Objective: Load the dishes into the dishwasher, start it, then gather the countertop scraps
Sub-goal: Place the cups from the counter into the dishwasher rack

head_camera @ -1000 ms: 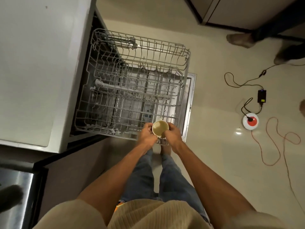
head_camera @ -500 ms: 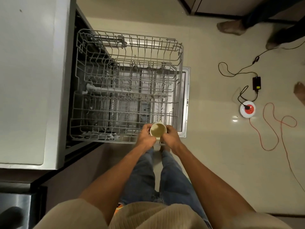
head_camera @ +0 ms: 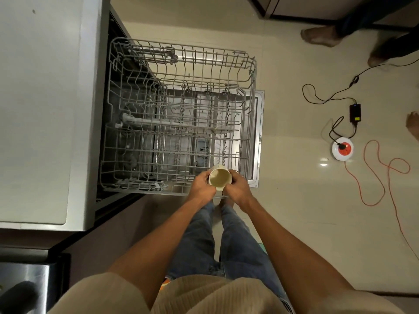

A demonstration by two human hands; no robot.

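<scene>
Both hands are wrapping around one pale cream cup [head_camera: 219,179], mouth facing up toward the camera. The left hand [head_camera: 202,186] is curling its fingers against the cup's left side, and the right hand [head_camera: 238,186] is clasping the right side, so the cup is sitting pinched between the two. It is hovering right over the near right corner of the wire rack [head_camera: 181,114], just above the near rim, and from this steep angle I cannot tell whether its base is touching the wires.

The rack is standing pulled fully out of the dishwasher [head_camera: 106,123], grey wire rows running across it and nothing sitting in them. Below it the open dishwasher door [head_camera: 258,137] is lying flat, its steel edge showing along the rack's right side. To the left the pale countertop [head_camera: 38,109] is filling the frame's edge.

The person is standing at the rack's near end, blue jeans [head_camera: 204,241] and a beige top [head_camera: 204,295] showing at the bottom. Out on the tiled floor [head_camera: 294,200] to the right, a round white and red socket [head_camera: 342,151] is lying with an orange cable [head_camera: 376,177] looping away from it, and a black adapter [head_camera: 354,112] is resting just beyond. Another person's bare foot [head_camera: 319,36] is showing at the far right.
</scene>
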